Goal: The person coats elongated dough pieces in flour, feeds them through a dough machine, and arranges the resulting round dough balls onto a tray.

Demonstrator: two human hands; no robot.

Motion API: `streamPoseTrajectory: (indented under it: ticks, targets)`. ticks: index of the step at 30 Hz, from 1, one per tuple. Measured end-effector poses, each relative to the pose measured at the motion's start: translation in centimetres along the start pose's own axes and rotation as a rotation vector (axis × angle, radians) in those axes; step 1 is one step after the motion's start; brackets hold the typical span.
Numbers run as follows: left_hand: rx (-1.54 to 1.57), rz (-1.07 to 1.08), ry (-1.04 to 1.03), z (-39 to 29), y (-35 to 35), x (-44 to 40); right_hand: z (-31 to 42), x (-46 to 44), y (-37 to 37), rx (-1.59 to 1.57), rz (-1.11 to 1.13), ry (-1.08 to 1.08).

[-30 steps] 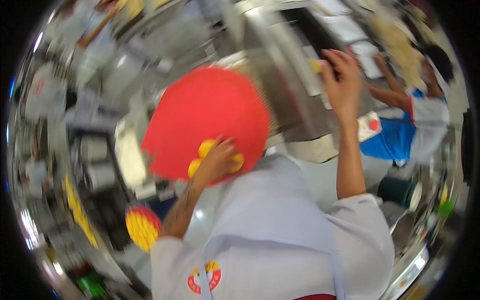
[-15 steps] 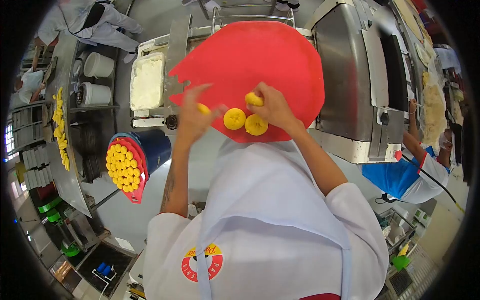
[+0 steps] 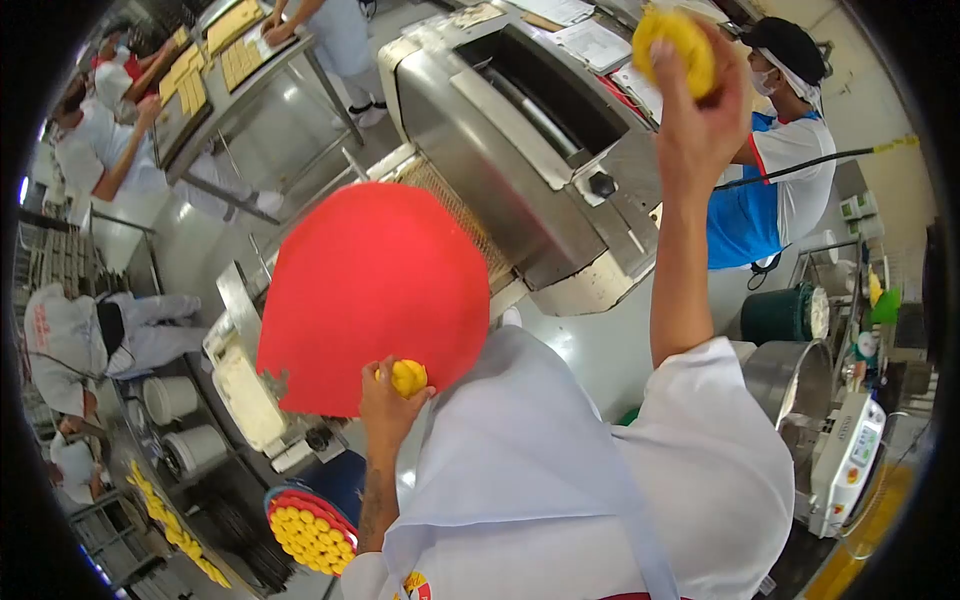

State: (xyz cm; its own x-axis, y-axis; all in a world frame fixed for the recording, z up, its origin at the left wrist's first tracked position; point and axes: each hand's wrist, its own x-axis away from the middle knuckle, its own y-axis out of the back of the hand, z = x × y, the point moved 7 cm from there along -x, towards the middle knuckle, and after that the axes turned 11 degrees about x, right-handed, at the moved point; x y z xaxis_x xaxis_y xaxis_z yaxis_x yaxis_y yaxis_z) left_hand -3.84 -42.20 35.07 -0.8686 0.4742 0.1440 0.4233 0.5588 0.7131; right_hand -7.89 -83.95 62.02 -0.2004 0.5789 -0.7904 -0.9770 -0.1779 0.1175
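A large red board (image 3: 375, 290) with a ragged left corner lies in front of me. At its near edge my left hand (image 3: 392, 395) has its fingers closed round a yellow dough piece (image 3: 408, 378). My right hand (image 3: 700, 110) is raised at the upper right, well off the board, and grips a yellow dough piece (image 3: 675, 50) between thumb and fingers. Below the board at the left, many small yellow dough pieces (image 3: 310, 538) sit on a red surface on top of a blue bucket (image 3: 338, 485).
A steel roller machine (image 3: 500, 170) stands beyond the board. At its left is a white tub (image 3: 240, 395). A person (image 3: 790, 140) works at the right, and other people (image 3: 110, 140) stand at a table at the upper left. A green bucket (image 3: 783, 315) is at the right.
My right hand has risen from the board to the upper right with a yellow piece. My left hand has closed on a piece near the board's edge. The camera view has turned.
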Motion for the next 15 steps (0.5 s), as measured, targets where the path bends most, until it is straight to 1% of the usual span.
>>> streamPoseTrajectory:
  ticks: [2,3,5,7,8,9,10,11,12,13,14,15]
  targets:
    - [-0.138,-0.057,-0.066,-0.8,-1.0,-0.4,-0.7,-2.9,-1.3,0.029,-0.041,0.032]
    - [-0.066,-0.052,-0.063,-0.4,-1.6,-0.5,-1.5,-4.0,-2.0,0.044,-0.053,0.043]
    - [0.09,-0.056,-0.038,0.9,-2.1,-0.3,-7.0,-1.5,-8.4,0.296,0.382,0.011]
    - [0.185,-0.113,0.024,1.6,-1.1,0.3,-9.4,2.9,-10.7,0.404,0.377,0.271]
    - [0.24,-0.149,0.049,1.7,-0.9,-0.3,-9.1,4.3,-10.0,0.341,0.399,0.21]
    - [0.385,-0.253,0.029,0.9,-0.5,-0.9,-7.8,6.7,-8.4,0.278,0.432,0.154]
    - [0.527,-0.349,0.02,-0.4,0.4,-1.0,-6.3,9.5,-8.3,-0.009,0.726,-0.218]
    - [0.665,-0.442,0.01,-1.8,1.4,-0.9,-4.5,13.7,-8.6,-0.124,0.891,-0.225]
    - [0.661,-0.456,-0.055,-4.8,1.9,-1.9,-2.6,18.0,-8.8,-0.231,1.059,-0.245]
    - [0.654,-0.469,-0.121,-8.6,2.3,-3.0,-0.4,21.1,-8.7,-0.454,1.214,-0.405]
    - [0.557,-0.427,-0.288,-12.8,2.4,-4.3,1.3,23.3,-8.6,-0.685,1.358,-0.566]
    - [0.458,-0.381,-0.453,-16.5,2.3,-5.2,1.0,22.2,-8.5,-0.714,1.275,-0.609]
